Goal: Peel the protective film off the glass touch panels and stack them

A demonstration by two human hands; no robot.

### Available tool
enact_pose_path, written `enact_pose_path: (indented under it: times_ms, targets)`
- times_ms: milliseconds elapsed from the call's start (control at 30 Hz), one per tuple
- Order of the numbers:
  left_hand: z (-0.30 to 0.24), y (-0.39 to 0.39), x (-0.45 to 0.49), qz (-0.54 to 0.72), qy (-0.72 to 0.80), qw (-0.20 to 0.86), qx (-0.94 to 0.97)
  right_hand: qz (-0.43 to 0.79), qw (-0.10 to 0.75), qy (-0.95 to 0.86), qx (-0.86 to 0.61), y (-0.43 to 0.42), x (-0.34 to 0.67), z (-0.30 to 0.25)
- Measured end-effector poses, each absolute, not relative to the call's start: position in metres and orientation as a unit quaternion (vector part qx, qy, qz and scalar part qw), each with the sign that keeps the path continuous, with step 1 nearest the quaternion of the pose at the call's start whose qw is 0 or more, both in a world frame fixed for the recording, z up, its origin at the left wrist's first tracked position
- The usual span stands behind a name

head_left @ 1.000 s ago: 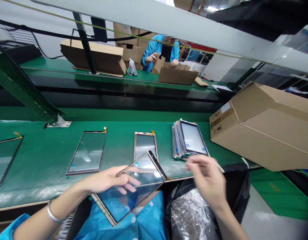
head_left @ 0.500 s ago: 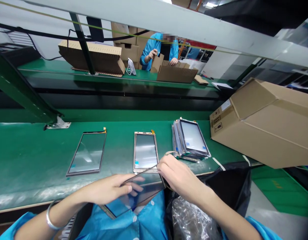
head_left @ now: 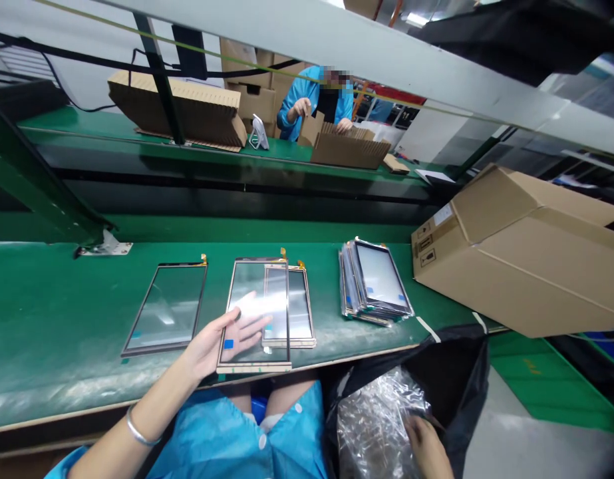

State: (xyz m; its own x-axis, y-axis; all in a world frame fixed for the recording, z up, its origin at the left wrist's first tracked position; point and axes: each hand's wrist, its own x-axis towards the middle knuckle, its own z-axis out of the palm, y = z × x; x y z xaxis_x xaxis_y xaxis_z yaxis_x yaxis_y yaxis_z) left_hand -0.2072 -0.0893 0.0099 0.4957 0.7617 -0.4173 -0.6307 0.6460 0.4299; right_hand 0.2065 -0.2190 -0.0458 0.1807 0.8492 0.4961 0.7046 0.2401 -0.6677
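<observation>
My left hand (head_left: 207,349) supports a glass touch panel (head_left: 257,309) with a dark frame, thumb at its left edge and fingers spread behind the clear glass. Part of a second touch panel (head_left: 301,303), lying on the green bench, shows past its right side. Another panel (head_left: 167,306) lies flat farther left. Low on the right, my right hand (head_left: 426,446) is down at the black bag, against crumpled clear plastic film (head_left: 376,426). Its fingers are curled and blurred; what they hold, if anything, I cannot make out.
A stack of panels (head_left: 379,279) stands on the green bench (head_left: 62,332), right of centre. Beyond it sits a large cardboard box (head_left: 531,246). The black bag (head_left: 461,372) hangs at the bench edge. Across the bench, a co-worker (head_left: 297,100) handles cardboard dividers (head_left: 349,146).
My right hand has left the panel's corner and dropped right, into the bag area. In my left hand the panel has risen from my lap to above the bench edge, turned more upright.
</observation>
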Motion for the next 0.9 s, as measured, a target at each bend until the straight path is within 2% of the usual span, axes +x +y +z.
enact_pose_path:
  times_ms: [33,133,200,300,433,600,733,900]
  targets:
    - [0.01,-0.091,-0.203,0.406,0.289,0.859,0.113,0.073,0.457,-0.622,-0.632,-0.216,0.188,-0.051]
    - [0.015,-0.098,-0.19,0.42,0.276,0.851,0.153,0.167,0.465,-0.567,-0.659,-0.2,0.121,-0.038]
    - [0.019,-0.103,-0.182,0.434,0.275,0.838,0.184,0.286,0.474,-0.555,-0.621,-0.187,0.08,-0.019]
    - [0.024,-0.112,-0.176,0.449,0.279,0.823,0.207,0.368,0.489,-0.556,-0.561,-0.174,0.04,0.004]
    - [0.027,-0.121,-0.175,0.455,0.293,0.809,0.229,0.377,0.497,-0.554,-0.551,-0.168,0.029,0.009]
    - [0.031,-0.124,-0.172,0.461,0.302,0.795,0.253,0.332,0.446,-0.627,-0.546,-0.17,0.037,0.009]
    - [0.028,-0.12,-0.167,0.481,0.346,0.754,0.284,0.308,0.41,-0.708,-0.485,-0.169,0.029,0.03]
    - [0.009,-0.122,-0.157,0.409,0.294,0.831,0.237,0.545,0.434,-0.618,-0.365,-0.115,0.017,0.089]
